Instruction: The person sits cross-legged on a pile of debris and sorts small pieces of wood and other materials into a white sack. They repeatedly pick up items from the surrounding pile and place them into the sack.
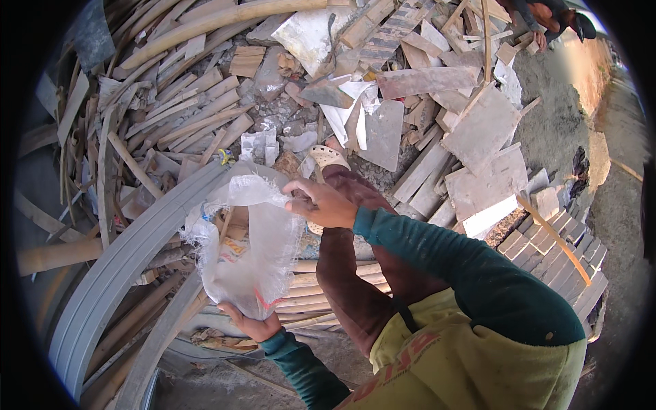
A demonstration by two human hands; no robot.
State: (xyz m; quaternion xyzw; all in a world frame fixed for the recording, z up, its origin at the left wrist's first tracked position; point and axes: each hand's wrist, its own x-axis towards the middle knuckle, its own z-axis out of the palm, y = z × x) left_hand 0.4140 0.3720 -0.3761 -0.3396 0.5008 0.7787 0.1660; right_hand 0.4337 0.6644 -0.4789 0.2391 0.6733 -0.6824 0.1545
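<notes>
A white woven plastic sack (273,239) with frayed edges hangs between my two hands, its mouth spread apart. My right hand (321,203) pinches the rim on the far right side, thumb and fingers closed on it. Lower down, my left hand (251,324) grips the near edge, its fingers partly hidden by the plastic. Through the mouth a brown wooden piece (237,224) and some coloured scraps show; whether they lie inside or behind the thin plastic I cannot tell.
Curved grey metal channels (130,246) run along the left. Bamboo strips (198,113) and broken boards (482,123) cover the ground ahead. Stacked grey blocks (553,253) stand at the right. A pale clog (329,157) is on my foot. Another person (547,17) crouches far right.
</notes>
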